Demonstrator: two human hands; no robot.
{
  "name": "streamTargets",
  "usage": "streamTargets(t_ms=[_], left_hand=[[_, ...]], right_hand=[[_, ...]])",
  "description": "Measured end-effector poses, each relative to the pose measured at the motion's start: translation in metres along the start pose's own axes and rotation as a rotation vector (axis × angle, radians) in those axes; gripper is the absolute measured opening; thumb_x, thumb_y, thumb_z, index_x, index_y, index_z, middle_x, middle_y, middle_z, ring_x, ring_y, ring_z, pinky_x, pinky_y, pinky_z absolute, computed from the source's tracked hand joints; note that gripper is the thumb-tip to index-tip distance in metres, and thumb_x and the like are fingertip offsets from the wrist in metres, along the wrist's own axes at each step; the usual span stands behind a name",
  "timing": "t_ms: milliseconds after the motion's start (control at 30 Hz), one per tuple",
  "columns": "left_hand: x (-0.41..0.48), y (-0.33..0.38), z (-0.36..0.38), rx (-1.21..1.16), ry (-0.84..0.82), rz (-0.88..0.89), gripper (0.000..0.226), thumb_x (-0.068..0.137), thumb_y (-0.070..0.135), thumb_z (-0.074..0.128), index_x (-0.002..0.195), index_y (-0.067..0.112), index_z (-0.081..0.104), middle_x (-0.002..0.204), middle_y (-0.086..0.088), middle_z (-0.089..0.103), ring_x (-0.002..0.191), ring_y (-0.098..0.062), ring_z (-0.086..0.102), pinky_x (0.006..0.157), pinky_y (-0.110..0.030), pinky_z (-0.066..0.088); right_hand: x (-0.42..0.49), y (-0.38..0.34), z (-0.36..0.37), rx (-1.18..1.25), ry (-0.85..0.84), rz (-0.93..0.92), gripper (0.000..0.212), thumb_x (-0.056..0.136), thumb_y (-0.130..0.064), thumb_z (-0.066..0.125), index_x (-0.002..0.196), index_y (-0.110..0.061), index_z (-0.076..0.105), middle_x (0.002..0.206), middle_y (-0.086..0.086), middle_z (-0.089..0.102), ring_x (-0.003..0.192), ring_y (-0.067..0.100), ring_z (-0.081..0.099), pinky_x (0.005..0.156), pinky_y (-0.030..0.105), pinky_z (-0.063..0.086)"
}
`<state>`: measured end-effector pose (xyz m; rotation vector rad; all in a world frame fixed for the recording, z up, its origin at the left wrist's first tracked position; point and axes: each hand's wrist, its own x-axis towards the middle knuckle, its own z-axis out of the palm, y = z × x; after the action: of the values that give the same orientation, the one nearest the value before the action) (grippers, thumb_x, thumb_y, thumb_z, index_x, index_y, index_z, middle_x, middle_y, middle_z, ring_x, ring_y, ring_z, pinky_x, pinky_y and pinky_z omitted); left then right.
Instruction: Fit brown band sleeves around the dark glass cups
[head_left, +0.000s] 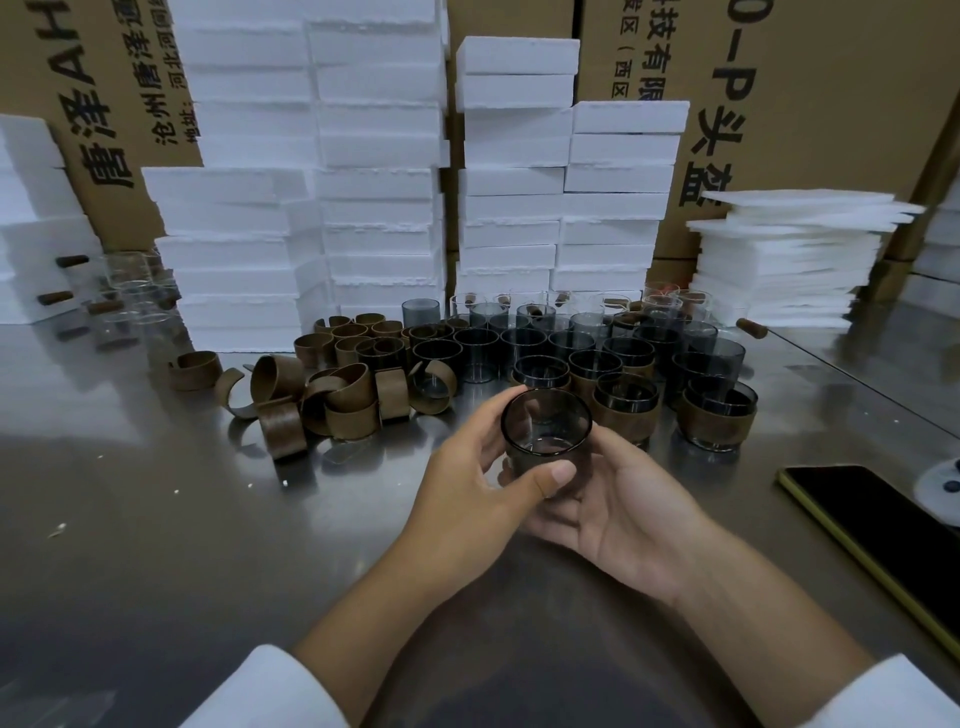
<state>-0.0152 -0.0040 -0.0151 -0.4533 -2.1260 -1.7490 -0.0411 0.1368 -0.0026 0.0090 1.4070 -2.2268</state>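
The left hand (467, 470) and right hand (628, 501) curled round a dark glass cup (546, 422) just above the counter (156, 519); rigid, slick and breakable, it seemed best gripped by its sidewall.

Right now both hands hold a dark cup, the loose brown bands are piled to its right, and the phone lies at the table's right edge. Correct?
Not quite: the head view shows the loose brown bands piled to the left of the cup, not its right. The left hand and right hand both hold it, and the phone lies at the right edge of the table.
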Motion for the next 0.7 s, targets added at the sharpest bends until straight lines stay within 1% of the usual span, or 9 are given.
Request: streamTargets(t_ms=[100, 233, 367, 433, 500, 533, 600, 633, 700], left_hand=[[0.0, 0.001, -0.001, 0.02, 0.006, 0.007, 0.057, 0.076, 0.008, 0.076, 0.117, 0.039, 0.052, 0.112, 0.027, 0.065, 0.112, 0.008, 0.056, 0.09, -0.006, 0.04], [-0.001, 0.003, -0.002, 0.075, 0.0, 0.016, 0.058, 0.076, 0.011, 0.077, 0.115, 0.044, 0.05, 0.112, 0.033, 0.062, 0.111, 0.011, 0.055, 0.09, -0.004, 0.038], [-0.001, 0.004, -0.001, 0.04, 0.017, -0.029, 0.046, 0.072, 0.028, 0.078, 0.111, 0.041, 0.057, 0.107, 0.028, 0.065, 0.103, 0.009, 0.059, 0.087, -0.007, 0.043], [0.001, 0.005, -0.001, -0.054, 0.054, -0.081, 0.044, 0.063, 0.042, 0.073, 0.105, 0.036, 0.062, 0.101, 0.024, 0.069, 0.097, 0.006, 0.063, 0.079, -0.008, 0.047], [0.003, 0.003, -0.001, -0.153, 0.096, -0.144, 0.05, 0.058, 0.05, 0.07, 0.104, 0.029, 0.066, 0.099, 0.014, 0.073, 0.096, 0.0, 0.066, 0.078, -0.014, 0.05], [0.004, 0.002, -0.001, -0.189, 0.103, -0.179, 0.054, 0.058, 0.052, 0.069, 0.105, 0.025, 0.067, 0.1, 0.008, 0.073, 0.098, -0.005, 0.067, 0.082, -0.019, 0.052], [0.005, -0.001, -0.003, -0.267, 0.084, -0.243, 0.059, 0.062, 0.053, 0.069, 0.109, 0.018, 0.069, 0.105, -0.002, 0.073, 0.104, -0.015, 0.067, 0.091, -0.032, 0.052], [0.005, -0.001, -0.004, -0.317, 0.065, -0.267, 0.061, 0.064, 0.053, 0.072, 0.111, 0.015, 0.069, 0.106, -0.005, 0.073, 0.106, -0.019, 0.066, 0.094, -0.035, 0.051], [0.005, -0.004, -0.005, -0.421, 0.025, -0.302, 0.068, 0.062, 0.054, 0.08, 0.112, 0.009, 0.068, 0.11, -0.011, 0.071, 0.108, -0.023, 0.066, 0.096, -0.035, 0.051]], right_hand=[[-0.001, -0.001, -0.002, -0.063, 0.042, 0.019, 0.044, 0.099, -0.044, 0.043, 0.114, -0.009, 0.065, 0.102, 0.014, 0.074, 0.094, 0.027, 0.072, 0.084, 0.043, 0.055], [-0.002, -0.001, -0.003, -0.133, 0.113, -0.021, 0.036, 0.096, -0.041, 0.052, 0.104, -0.009, 0.068, 0.092, 0.011, 0.076, 0.079, 0.019, 0.075, 0.068, 0.032, 0.058], [-0.002, 0.001, -0.002, -0.191, 0.156, -0.134, 0.031, 0.098, -0.036, 0.05, 0.105, -0.013, 0.069, 0.097, 0.008, 0.076, 0.084, 0.018, 0.074, 0.082, 0.035, 0.054], [-0.001, 0.002, 0.001, -0.263, 0.173, -0.22, 0.038, 0.098, -0.043, 0.045, 0.107, -0.016, 0.069, 0.099, 0.005, 0.076, 0.092, 0.02, 0.073, 0.091, 0.038, 0.052], [-0.002, 0.004, 0.007, -0.368, 0.167, -0.342, 0.043, 0.093, -0.053, 0.044, 0.106, -0.022, 0.071, 0.1, 0.0, 0.075, 0.099, 0.018, 0.07, 0.094, 0.04, 0.051], [-0.003, 0.005, 0.01, -0.415, 0.15, -0.406, 0.044, 0.088, -0.057, 0.046, 0.103, -0.025, 0.071, 0.1, -0.004, 0.075, 0.1, 0.014, 0.069, 0.092, 0.036, 0.052], [-0.006, 0.008, 0.013, -0.495, 0.097, -0.515, 0.041, 0.075, -0.057, 0.051, 0.098, -0.028, 0.071, 0.093, -0.015, 0.074, 0.093, 0.0, 0.068, 0.078, 0.017, 0.051], [-0.007, 0.009, 0.015, -0.524, 0.078, -0.552, 0.037, 0.073, -0.053, 0.053, 0.097, -0.03, 0.07, 0.089, -0.02, 0.073, 0.087, -0.007, 0.066, 0.071, 0.009, 0.048], [-0.006, 0.01, 0.013, -0.539, 0.077, -0.578, 0.035, 0.073, -0.051, 0.054, 0.097, -0.029, 0.069, 0.085, -0.023, 0.073, 0.082, -0.01, 0.065, 0.065, 0.004, 0.044]])
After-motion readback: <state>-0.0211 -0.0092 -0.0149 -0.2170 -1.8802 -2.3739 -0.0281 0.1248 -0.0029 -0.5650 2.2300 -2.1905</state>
